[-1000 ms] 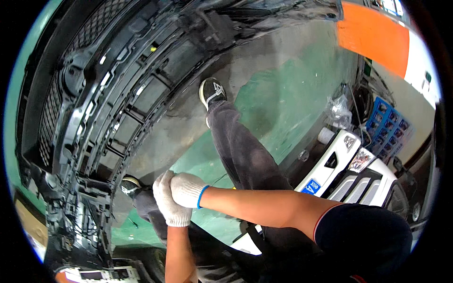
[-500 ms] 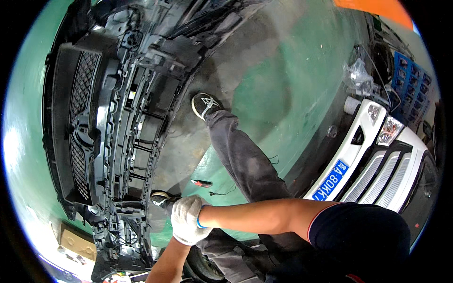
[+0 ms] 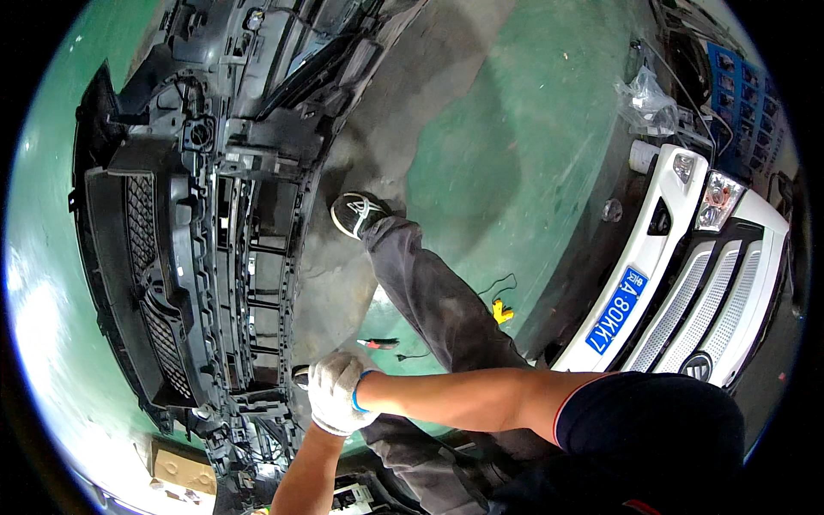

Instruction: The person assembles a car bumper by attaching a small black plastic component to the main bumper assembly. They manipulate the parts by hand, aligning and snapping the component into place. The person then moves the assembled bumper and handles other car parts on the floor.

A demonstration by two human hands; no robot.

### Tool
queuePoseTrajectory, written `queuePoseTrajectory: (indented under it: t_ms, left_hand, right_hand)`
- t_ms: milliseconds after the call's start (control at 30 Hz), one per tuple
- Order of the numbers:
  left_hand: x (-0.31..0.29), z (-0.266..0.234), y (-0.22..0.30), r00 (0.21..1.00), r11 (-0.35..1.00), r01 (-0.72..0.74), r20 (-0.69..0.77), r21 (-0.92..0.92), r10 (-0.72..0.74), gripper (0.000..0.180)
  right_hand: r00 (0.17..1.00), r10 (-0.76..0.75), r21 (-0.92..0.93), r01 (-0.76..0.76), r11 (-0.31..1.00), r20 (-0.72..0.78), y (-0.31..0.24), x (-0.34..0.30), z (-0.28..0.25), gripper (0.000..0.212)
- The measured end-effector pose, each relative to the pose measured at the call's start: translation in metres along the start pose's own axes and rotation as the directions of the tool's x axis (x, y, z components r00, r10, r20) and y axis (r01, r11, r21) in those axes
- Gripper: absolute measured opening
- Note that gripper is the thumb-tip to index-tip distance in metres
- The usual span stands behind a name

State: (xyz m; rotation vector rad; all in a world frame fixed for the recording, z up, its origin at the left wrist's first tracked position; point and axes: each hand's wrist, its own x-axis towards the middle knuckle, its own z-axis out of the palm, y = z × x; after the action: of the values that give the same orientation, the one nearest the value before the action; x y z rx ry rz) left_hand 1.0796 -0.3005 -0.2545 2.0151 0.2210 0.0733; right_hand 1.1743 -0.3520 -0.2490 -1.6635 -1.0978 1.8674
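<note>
My two hands, both in white knit gloves, meet in front of my legs at lower centre. My right hand [image 3: 336, 378], with a blue-edged cuff, is closed over my left hand [image 3: 341, 418]. The left hand's fingers are mostly hidden beneath it. No tool shows in either hand. Just beyond them on the floor lies a slim red-and-black tool [image 3: 378, 343], with a short dark cord [image 3: 415, 355] beside it. To the left stretches a large black car front bumper assembly [image 3: 184, 283] with a mesh grille [image 3: 142, 223].
A white vehicle front [image 3: 657, 206] with a blue plate [image 3: 616, 311] stands at right. Near my leg lies a yellow object [image 3: 501, 312] with a dark cable [image 3: 500, 283]. Behind are a clear plastic bag [image 3: 650, 103] and a white roll [image 3: 641, 157]. A cardboard box [image 3: 184, 469] sits lower left.
The view has shifted, so the bumper and the white vehicle sit differently in it. The yellow object has come into sight beside my leg. My hands stay together.
</note>
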Motion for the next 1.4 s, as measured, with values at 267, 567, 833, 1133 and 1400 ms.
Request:
queuePoseTrajectory:
  t_ms: [267, 567, 833, 1133, 1400]
  left_hand:
    - [0.024, -0.008, 0.000, 0.999, 0.999, -0.045, -0.015, -0.006, 0.045, 0.064]
    - [0.021, -0.002, -0.002, 0.997, 0.999, 0.047, -0.053, 0.005, -0.047, 0.065]
    - [0.024, 0.010, 0.028, 0.843, 0.964, 0.267, -0.481, -0.011, -0.239, 0.051]
    - [0.019, 0.029, 0.032, 0.661, 0.808, 0.347, -0.487, -0.475, -0.571, 0.026]
    - [-0.008, -0.019, -0.003, 0.719, 0.951, 0.307, -0.662, 0.028, -0.213, 0.103]
  right_hand:
    - [1.000, 0.013, -0.008, -0.013, 1.000, -0.009, -0.003, 0.004, -0.018, 0.025]
    - [0.999, 0.025, -0.057, -0.024, 0.998, 0.026, -0.009, 0.010, -0.032, 0.025]
    - [0.998, 0.035, -0.160, -0.024, 0.987, 0.061, -0.025, 0.008, -0.040, 0.025]
    - [0.998, 0.057, -0.348, -0.048, 0.936, 0.017, -0.046, 0.012, -0.065, 0.025]
    - [0.987, -0.159, -0.709, 0.084, 0.700, -0.040, -0.069, 0.006, -0.095, 0.022]
